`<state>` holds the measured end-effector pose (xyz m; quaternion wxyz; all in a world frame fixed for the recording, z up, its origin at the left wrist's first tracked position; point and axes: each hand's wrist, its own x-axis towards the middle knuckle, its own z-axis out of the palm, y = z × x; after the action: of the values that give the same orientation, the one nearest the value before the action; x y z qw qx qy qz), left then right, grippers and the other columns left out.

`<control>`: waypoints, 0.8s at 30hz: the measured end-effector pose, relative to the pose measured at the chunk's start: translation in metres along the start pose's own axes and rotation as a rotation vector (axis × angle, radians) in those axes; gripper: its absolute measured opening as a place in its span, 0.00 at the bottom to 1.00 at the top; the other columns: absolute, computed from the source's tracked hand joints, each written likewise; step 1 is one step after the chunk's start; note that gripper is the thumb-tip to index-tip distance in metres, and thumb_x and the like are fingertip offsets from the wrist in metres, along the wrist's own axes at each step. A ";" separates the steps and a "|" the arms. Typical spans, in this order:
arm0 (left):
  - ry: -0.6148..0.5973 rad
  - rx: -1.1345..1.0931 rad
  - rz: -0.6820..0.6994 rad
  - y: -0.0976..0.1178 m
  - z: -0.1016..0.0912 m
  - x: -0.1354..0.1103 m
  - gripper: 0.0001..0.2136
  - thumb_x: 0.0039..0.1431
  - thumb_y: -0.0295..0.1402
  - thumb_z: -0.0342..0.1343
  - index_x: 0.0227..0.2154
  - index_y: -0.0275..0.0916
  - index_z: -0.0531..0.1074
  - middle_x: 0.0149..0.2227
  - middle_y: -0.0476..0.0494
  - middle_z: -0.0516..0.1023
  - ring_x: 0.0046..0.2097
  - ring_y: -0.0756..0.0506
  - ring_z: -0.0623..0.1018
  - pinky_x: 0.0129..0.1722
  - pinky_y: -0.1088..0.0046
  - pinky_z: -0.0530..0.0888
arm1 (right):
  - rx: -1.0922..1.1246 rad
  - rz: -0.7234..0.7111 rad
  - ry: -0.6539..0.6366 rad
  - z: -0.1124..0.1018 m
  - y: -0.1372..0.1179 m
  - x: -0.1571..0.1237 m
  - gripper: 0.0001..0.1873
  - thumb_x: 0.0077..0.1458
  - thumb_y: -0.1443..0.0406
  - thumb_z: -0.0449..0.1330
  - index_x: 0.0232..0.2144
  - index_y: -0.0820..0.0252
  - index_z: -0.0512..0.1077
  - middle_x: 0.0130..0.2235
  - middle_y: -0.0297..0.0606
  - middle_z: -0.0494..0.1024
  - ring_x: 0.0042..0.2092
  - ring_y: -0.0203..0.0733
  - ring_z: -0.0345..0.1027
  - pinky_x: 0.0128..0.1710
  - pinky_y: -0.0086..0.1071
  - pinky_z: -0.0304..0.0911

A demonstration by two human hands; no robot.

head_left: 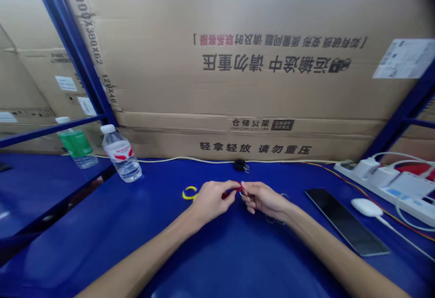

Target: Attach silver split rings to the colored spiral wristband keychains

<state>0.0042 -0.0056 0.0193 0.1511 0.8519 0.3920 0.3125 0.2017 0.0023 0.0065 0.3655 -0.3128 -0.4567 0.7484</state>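
My left hand [211, 200] and my right hand [263, 198] meet over the blue tabletop [217, 252], both pinched on a small red coiled band [234, 191] held between their fingertips. A thin metal ring seems to sit at the right fingertips, too small to be sure. A yellow coiled band [189, 192] lies on the table just left of my left hand. A black coiled band [240, 165] with a metal ring rests farther back by the cardboard. Faint clear rings [276, 219] lie under my right wrist.
Two water bottles, red label [121, 154] and green label [76, 144], stand at the left by a blue shelf post [73, 46]. A dark phone [345, 221], a white charger [366, 207] and a power strip [390, 184] lie at the right. Large cardboard boxes [238, 62] wall the back.
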 end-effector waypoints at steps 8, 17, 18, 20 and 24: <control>-0.035 0.014 0.032 0.000 -0.001 0.001 0.10 0.61 0.31 0.53 0.42 0.44 0.77 0.35 0.49 0.82 0.30 0.49 0.77 0.35 0.76 0.71 | 0.037 -0.027 0.127 -0.006 0.004 0.006 0.18 0.53 0.53 0.63 0.24 0.60 0.66 0.21 0.25 0.60 0.19 0.28 0.48 0.19 0.26 0.50; -0.111 0.024 0.008 -0.049 -0.016 0.040 0.08 0.62 0.31 0.54 0.41 0.41 0.77 0.42 0.46 0.80 0.44 0.45 0.77 0.48 0.69 0.71 | -0.169 -0.051 0.259 -0.019 -0.004 0.005 0.17 0.51 0.53 0.64 0.28 0.62 0.73 0.22 0.33 0.71 0.21 0.33 0.61 0.20 0.29 0.60; -0.137 0.027 0.002 -0.059 -0.015 0.049 0.08 0.63 0.31 0.54 0.40 0.39 0.77 0.41 0.45 0.80 0.44 0.45 0.77 0.49 0.68 0.72 | -0.190 -0.059 0.258 -0.020 -0.005 0.004 0.17 0.51 0.53 0.65 0.28 0.62 0.73 0.22 0.33 0.71 0.21 0.33 0.61 0.21 0.29 0.60; -0.186 0.038 -0.009 -0.076 -0.010 0.066 0.09 0.64 0.33 0.54 0.45 0.36 0.73 0.45 0.42 0.76 0.44 0.44 0.76 0.46 0.63 0.74 | -0.230 -0.073 0.245 -0.021 -0.007 0.003 0.16 0.50 0.53 0.65 0.27 0.62 0.74 0.22 0.33 0.72 0.21 0.33 0.61 0.21 0.29 0.60; -0.249 0.070 0.000 -0.093 0.003 0.090 0.14 0.65 0.35 0.54 0.51 0.36 0.67 0.51 0.39 0.71 0.46 0.42 0.75 0.44 0.59 0.75 | -0.304 -0.095 0.222 -0.021 -0.008 0.001 0.18 0.50 0.52 0.65 0.27 0.62 0.73 0.23 0.33 0.72 0.22 0.33 0.62 0.22 0.29 0.60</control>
<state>-0.0028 0.1226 0.0078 0.1688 0.8890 0.3807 0.1903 0.2204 0.0157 0.0054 0.3971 -0.4230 -0.5357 0.6136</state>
